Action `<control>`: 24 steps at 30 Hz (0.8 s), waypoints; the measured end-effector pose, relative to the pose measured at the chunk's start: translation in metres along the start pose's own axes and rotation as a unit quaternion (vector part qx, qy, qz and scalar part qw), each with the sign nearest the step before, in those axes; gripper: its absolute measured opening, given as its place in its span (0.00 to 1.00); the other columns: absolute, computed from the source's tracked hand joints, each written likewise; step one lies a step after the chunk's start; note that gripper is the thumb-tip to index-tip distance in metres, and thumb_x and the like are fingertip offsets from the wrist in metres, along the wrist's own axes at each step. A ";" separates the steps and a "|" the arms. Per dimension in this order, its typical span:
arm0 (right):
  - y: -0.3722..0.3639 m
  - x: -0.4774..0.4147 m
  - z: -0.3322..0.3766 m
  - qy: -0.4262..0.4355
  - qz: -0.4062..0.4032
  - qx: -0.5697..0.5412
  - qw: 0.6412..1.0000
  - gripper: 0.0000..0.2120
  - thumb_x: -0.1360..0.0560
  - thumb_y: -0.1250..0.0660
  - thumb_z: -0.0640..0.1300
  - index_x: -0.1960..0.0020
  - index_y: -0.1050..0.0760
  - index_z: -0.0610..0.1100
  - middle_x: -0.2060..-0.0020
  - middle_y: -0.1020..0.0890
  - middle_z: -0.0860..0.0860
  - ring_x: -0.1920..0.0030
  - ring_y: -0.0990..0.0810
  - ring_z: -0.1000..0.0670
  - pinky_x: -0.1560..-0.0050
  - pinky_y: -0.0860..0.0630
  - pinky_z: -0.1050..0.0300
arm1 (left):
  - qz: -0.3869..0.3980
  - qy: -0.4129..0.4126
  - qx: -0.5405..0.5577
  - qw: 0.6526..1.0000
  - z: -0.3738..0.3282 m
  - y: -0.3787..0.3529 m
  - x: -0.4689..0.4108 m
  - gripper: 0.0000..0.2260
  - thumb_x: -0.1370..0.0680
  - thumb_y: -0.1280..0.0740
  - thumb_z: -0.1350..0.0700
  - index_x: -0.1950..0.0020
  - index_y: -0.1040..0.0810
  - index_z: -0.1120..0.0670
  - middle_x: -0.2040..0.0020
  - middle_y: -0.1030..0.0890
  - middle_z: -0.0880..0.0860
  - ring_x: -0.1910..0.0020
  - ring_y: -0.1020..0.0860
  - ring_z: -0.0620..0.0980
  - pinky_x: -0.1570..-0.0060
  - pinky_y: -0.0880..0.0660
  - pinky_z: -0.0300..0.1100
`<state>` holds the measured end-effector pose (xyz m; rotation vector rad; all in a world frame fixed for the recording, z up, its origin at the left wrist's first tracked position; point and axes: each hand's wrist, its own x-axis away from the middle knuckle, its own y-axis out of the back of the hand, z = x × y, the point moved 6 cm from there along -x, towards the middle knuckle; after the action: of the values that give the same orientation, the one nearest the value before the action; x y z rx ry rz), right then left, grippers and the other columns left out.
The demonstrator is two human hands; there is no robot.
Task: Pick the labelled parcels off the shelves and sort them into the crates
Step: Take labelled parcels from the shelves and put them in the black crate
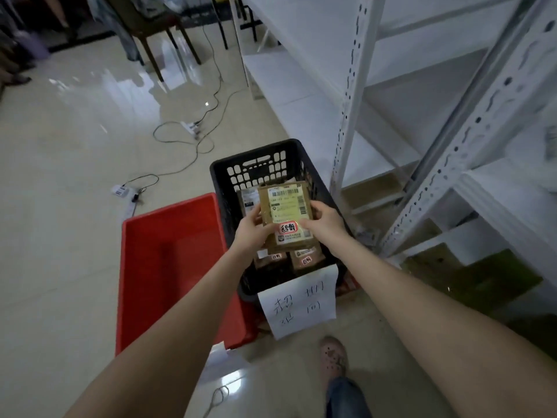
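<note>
Both the left hand (251, 229) and the right hand (327, 223) grip a labelled brown parcel (286, 214) above the black crate (256, 164); sorting is underway, and releasing it inside seems next.

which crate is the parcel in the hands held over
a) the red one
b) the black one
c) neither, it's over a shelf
b: the left hand and right hand grip the parcel directly above the black crate, with the red crate off to its left.
</note>
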<state>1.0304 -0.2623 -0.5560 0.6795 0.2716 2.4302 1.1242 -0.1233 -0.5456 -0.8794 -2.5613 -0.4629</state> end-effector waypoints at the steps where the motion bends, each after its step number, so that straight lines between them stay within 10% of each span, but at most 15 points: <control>1: -0.005 -0.015 -0.007 -0.011 0.015 0.004 1.000 0.27 0.26 0.31 0.39 0.29 0.32 0.49 0.42 0.20 0.49 0.50 0.20 0.50 0.47 0.21 0.50 | -0.009 0.014 0.003 1.000 0.007 -0.001 -0.012 0.28 0.25 0.32 0.65 0.27 0.34 0.49 0.42 0.21 0.52 0.52 0.19 0.49 0.57 0.19 0.43; 17: -0.072 -0.120 -0.101 -0.159 0.181 0.135 0.961 0.22 0.29 0.28 0.36 0.36 0.27 0.43 0.41 0.21 0.47 0.46 0.22 0.49 0.54 0.28 0.60 | -0.058 0.249 -0.062 0.965 0.142 -0.005 -0.102 0.24 0.25 0.32 0.60 0.30 0.32 0.54 0.42 0.20 0.54 0.48 0.19 0.54 0.48 0.20 0.54; 24: -0.066 -0.201 -0.066 -0.087 0.035 0.119 0.988 0.23 0.25 0.32 0.42 0.31 0.31 0.50 0.42 0.20 0.51 0.48 0.21 0.49 0.49 0.22 0.50 | -0.068 0.115 -0.052 0.990 0.086 -0.002 -0.201 0.26 0.23 0.35 0.64 0.26 0.36 0.52 0.37 0.22 0.52 0.46 0.20 0.51 0.47 0.21 0.51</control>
<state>1.1667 -0.3311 -0.7162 1.0169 0.4785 2.4075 1.2467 -0.1907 -0.7136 -0.6463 -2.4100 -0.7002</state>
